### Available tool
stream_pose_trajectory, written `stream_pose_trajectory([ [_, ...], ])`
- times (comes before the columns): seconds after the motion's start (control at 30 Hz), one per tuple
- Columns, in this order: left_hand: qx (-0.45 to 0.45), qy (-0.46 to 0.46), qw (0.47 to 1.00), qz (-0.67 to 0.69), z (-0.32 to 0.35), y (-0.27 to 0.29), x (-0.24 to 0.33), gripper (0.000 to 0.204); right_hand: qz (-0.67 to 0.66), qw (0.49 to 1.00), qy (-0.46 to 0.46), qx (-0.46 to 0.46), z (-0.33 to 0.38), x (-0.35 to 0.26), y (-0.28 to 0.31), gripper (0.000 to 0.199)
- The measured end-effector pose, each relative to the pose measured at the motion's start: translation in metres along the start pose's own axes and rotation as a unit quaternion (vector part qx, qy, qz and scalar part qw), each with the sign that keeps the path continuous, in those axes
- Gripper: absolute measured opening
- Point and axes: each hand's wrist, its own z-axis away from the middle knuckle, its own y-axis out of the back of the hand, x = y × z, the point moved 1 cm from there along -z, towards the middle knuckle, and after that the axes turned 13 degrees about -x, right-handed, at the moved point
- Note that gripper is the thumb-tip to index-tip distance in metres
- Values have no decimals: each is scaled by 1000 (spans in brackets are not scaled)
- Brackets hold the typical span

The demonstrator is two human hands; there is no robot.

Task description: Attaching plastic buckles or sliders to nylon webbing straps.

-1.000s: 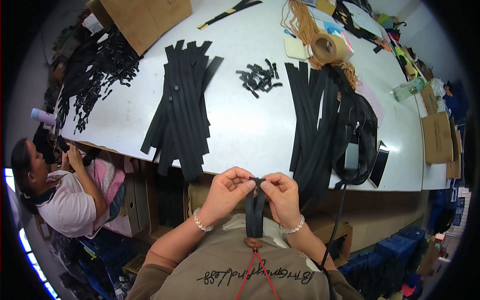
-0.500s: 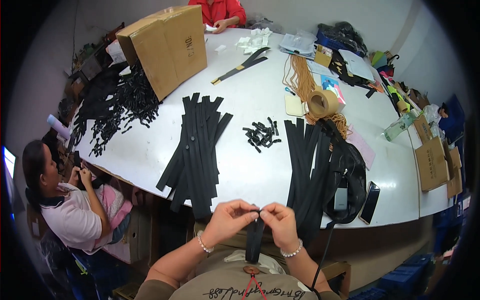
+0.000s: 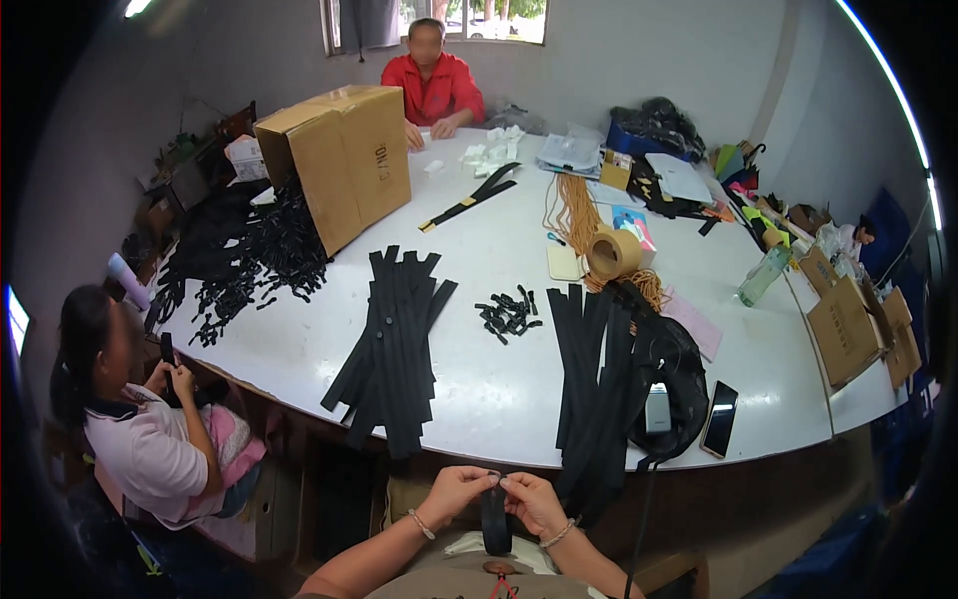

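Since both hands are bunched up together at the bottom center of the frame, that's where the action is: the left hand (image 3: 459, 495) and the right hand (image 3: 534, 502) each have thumb and fingertips pinched nearly closed on the upper end of a black strip (image 3: 495, 529). Looks like flat, matte woven stuff, pretty bendy, with the lower end curving round. It dangles below the fingertips, long axis running roughly up-down in the frame, pinched end toward the top and the rounded bit pointing at the bottom edge. Can't make out what's right between the fingertips, too small and covered.

Just above, left of center, there's a fanned pile of long black strips (image 3: 399, 351), flat and straight-edged, crossing each other and mostly leaning from upper right to lower left. Right of center is a second bundle of black strips (image 3: 582, 384), its lower ends drooping over the near edge of the glossy white table (image 3: 489, 404). Between those two sits a little heap of small, stubby black pieces (image 3: 508, 313), kinda shiny. A sheer, crumpled black mesh bag (image 3: 683, 349) touches the right bundle, with a smooth, flat phone (image 3: 718, 419) beside it. Further up you've got a round brown tape roll (image 3: 603, 262) near stringy tan cord (image 3: 572, 207).
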Motion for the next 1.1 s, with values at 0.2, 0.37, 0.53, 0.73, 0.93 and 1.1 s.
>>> stream_pose_trajectory([
  [0.2,21,-28,999,-35,-27,4,-23,20,-44,987,122,99,-22,15,6,6],
  [0.37,37,-53,997,47,-42,7,-45,22,-40,981,161,102,-28,17,5,6],
  [0.53,-55,-4,992,110,-17,-5,-15,20,-16,987,146,65,-21,15,10,4],
  [0.73,-167,-136,974,-76,45,-10,49,23,253,935,247,0,37,-19,-49,11],
  [0.93,-45,-376,913,-150,83,-36,134,19,287,869,393,-92,61,-84,-114,32],
  [1.1,-15,-388,888,-246,84,-42,149,15,358,848,349,-177,52,-90,-105,40],
])
